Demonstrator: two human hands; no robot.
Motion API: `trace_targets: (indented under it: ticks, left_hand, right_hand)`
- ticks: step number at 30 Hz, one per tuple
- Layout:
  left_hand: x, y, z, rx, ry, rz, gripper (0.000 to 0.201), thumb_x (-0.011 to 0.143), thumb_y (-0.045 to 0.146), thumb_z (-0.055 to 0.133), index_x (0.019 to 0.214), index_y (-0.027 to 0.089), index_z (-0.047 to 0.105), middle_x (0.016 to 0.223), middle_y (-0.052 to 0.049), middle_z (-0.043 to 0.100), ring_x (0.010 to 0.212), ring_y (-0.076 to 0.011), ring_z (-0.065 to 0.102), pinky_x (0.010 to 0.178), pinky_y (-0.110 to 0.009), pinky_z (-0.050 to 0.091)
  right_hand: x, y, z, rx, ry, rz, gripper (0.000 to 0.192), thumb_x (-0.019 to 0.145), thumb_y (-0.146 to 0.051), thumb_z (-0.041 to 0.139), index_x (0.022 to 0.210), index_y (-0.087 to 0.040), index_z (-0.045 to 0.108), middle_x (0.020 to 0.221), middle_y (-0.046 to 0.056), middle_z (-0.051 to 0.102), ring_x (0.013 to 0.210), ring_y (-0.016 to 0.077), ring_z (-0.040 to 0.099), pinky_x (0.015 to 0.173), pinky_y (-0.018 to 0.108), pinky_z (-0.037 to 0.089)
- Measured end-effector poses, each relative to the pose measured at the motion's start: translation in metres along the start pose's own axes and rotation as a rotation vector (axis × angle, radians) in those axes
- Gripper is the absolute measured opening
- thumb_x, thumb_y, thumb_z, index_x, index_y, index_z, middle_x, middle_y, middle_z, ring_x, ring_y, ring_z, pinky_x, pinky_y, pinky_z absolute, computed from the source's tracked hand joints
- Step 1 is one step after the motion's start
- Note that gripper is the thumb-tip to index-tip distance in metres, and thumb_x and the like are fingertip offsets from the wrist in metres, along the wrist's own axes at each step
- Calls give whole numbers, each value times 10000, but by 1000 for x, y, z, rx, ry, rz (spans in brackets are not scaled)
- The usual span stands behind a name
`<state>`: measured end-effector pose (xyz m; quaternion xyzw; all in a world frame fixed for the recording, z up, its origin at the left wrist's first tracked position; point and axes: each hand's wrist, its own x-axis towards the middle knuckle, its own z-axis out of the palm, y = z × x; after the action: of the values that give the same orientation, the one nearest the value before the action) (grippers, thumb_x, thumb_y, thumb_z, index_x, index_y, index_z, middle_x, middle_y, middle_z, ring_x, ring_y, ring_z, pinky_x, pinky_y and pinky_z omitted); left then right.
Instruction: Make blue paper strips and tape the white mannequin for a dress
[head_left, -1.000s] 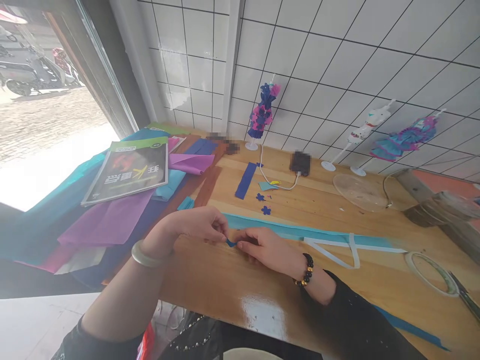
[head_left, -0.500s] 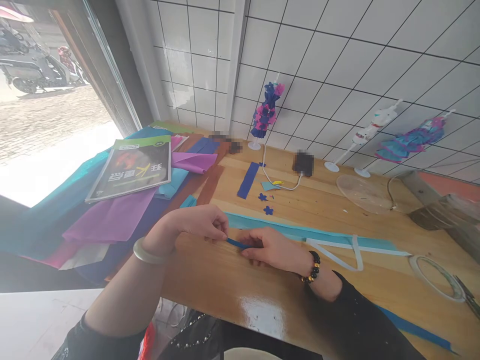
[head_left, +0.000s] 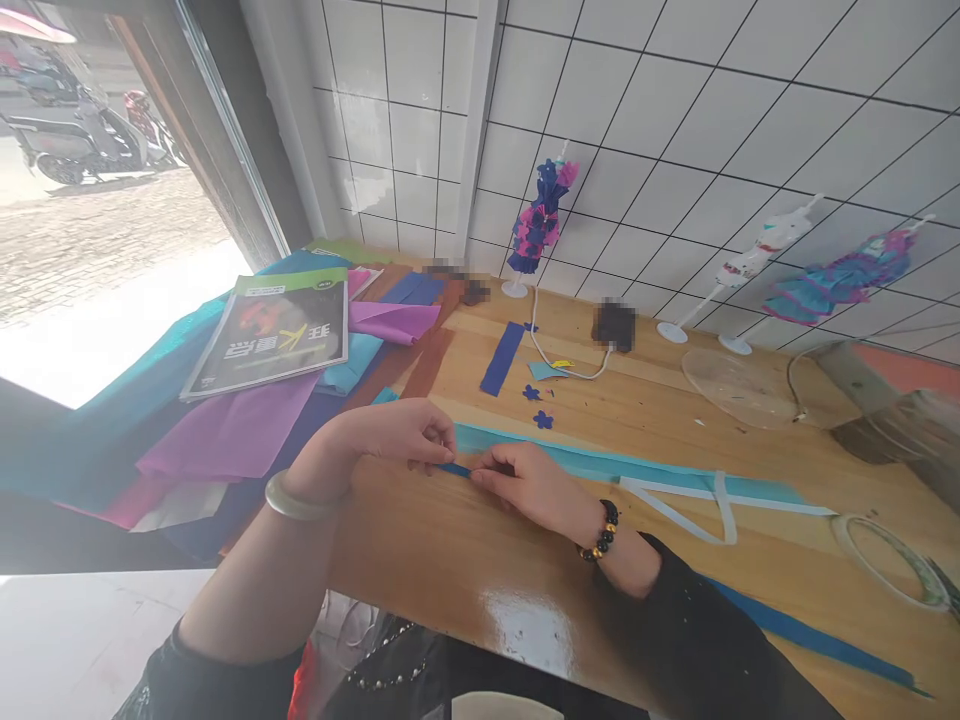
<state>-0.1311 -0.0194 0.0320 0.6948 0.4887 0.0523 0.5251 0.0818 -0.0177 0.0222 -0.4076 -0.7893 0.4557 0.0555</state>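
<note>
Between my two hands stretches a narrow dark-blue strip [head_left: 456, 469], which looks like folded crepe paper. My left hand [head_left: 409, 432] pinches its left end, a pale bangle on that wrist. Thumb and fingers of my right hand [head_left: 536, 488] close on the strip a short way along; a beaded bracelet circles this wrist. Just beyond my hands lies a long turquoise paper strip [head_left: 577, 457], with white tape [head_left: 667, 512] along its right part and a loose end looped over. Another length of blue strip [head_left: 817, 632] emerges from beneath my right sleeve; whether it joins the held piece is hidden.
Coloured paper sheets [head_left: 247, 430] and a book [head_left: 277, 330] are piled at left. Blue paper flowers [head_left: 543, 419] and a blue rectangle [head_left: 502, 358] lie farther back. Small dressed stands [head_left: 536, 220] line the tiled wall. A tape roll [head_left: 892, 562] rests at right.
My right hand has shifted slightly left along the blue strip, closer to my left hand. The view has also moved a little. Both hands keep their hold.
</note>
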Motion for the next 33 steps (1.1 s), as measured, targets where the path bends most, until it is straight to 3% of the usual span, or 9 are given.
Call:
trace_targets:
  ticks: [6, 13, 21, 27, 33]
  left_hand:
    - [2, -11, -8, 13, 264, -23, 262, 730, 351, 472, 880, 206, 629, 652, 12, 586, 528, -107, 506, 511, -220, 403]
    - [2, -11, -6, 17, 343, -32, 284, 715, 377, 498, 882, 176, 609, 666, -5, 557, 493, -107, 503, 461, -219, 375]
    - [-1, -7, -8, 134, 231, 2, 387, 738, 527, 465, 730, 173, 621, 650, -4, 576, 581, -123, 510, 529, -228, 366]
    - [0, -5, -7, 141, 196, -7, 244, 705, 406, 535, 795, 205, 638, 774, 7, 639, 709, -140, 563, 604, -222, 383]
    - [3, -5, -6, 140, 186, -27, 233, 697, 378, 521, 819, 209, 626, 752, 11, 633, 671, -135, 553, 574, -220, 380]
  right_hand:
    - [5, 5, 1, -27, 66, -47, 227, 826, -327, 471, 819, -163, 628, 682, -1, 610, 599, 109, 495, 569, 221, 353]
    - [15, 4, 0, -81, 119, -40, 259, 822, -359, 457, 718, -156, 580, 669, 3, 585, 598, 116, 475, 557, 231, 340]
    - [19, 5, -4, -96, 150, -13, 282, 806, -383, 463, 665, -158, 560, 609, -16, 531, 557, 105, 426, 523, 233, 309]
    - [17, 6, -4, -85, 154, -11, 287, 809, -378, 464, 715, -146, 603, 645, 2, 568, 569, 109, 441, 527, 236, 320]
    - [16, 5, -4, -64, 157, -9, 277, 802, -375, 473, 676, -151, 575, 626, -8, 545, 564, 102, 425, 520, 229, 315]
